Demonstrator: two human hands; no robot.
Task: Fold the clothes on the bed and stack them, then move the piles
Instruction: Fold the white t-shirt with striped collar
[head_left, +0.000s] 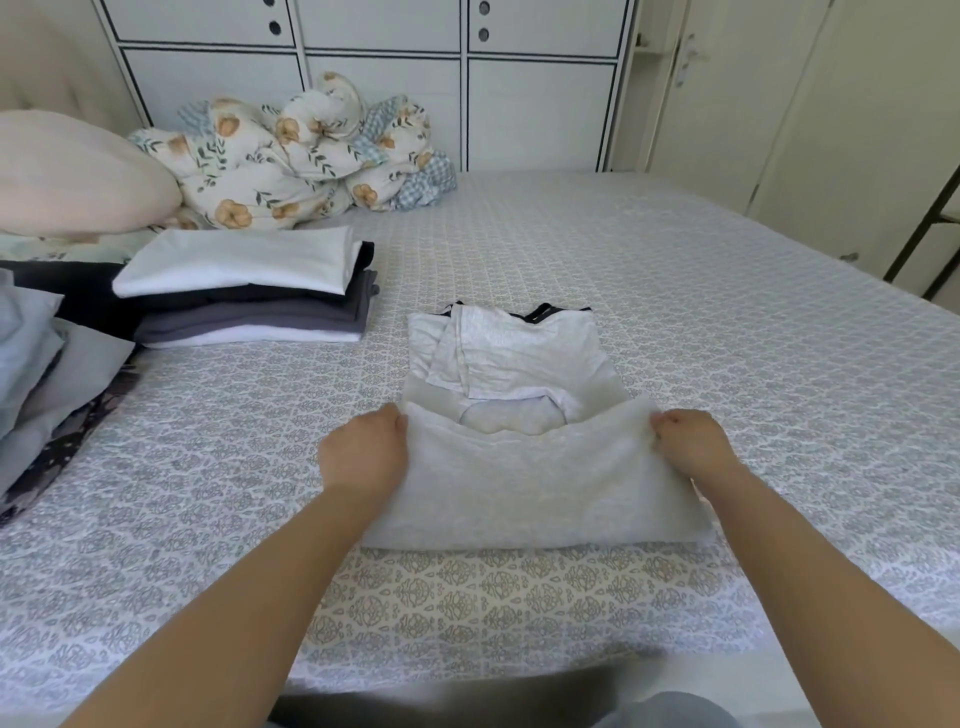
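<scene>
A light grey T-shirt (519, 364) with a black-edged collar lies in the middle of the bed (727, 338), its sides folded in. Its near half is doubled up over itself. My left hand (363, 457) pinches the left corner of that raised flap and my right hand (691, 441) pinches the right corner. A pile of folded clothes (244, 291), white on top with black, grey and white layers below, sits to the left of the shirt.
Loose grey-blue and dark garments (47, 364) lie at the left edge. A pink pillow (67, 176) and a bunched floral quilt (296, 161) are at the head of the bed. White cabinets (389, 78) stand behind; a door (727, 104) is at right.
</scene>
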